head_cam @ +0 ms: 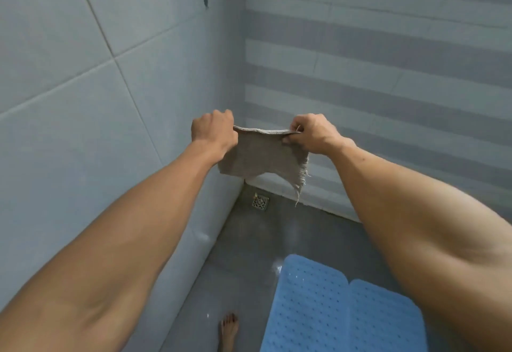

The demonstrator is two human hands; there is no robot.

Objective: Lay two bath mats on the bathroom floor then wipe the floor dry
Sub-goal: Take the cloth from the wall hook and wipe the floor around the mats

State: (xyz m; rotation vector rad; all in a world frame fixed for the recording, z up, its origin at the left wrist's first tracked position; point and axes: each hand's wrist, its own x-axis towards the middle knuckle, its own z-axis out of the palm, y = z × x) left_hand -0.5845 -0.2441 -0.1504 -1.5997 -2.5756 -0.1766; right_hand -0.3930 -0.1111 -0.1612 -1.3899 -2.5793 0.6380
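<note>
Frayed grey-brown cloth (263,154) stretched in mid-air between left hand (214,129) and right hand (310,132), fingers of both curled tight on its top edge; two blue perforated bath mats (332,313) side by side on wet floor (243,254) below.

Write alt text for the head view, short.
Two bare hands, left hand and right hand, hold a frayed grey-brown cloth stretched between them at a tiled bathroom corner. Below, two blue perforated bath mats lie side by side on the grey floor, near a corner drain and a bare foot.
</note>
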